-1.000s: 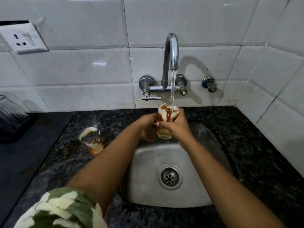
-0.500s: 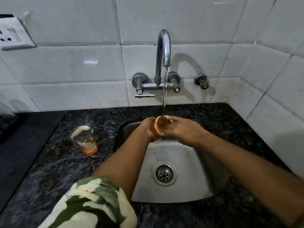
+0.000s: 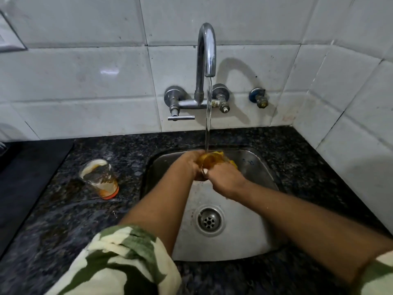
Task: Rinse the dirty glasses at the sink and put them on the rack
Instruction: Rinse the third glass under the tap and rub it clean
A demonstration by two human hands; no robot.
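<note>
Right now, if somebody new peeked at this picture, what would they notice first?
Probably the stream of water falling from the curved tap onto the orange-stained glass that the left hand and right hand hold over the steel sink. Next, the second dirty glass, streaked white and orange, standing on the dark speckled counter left of the sink.

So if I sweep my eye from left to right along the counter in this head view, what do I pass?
Dark mat → dirty glass on the counter → left hand → glass under the tap stream → right hand → speckled counter by the corner wall.
</note>
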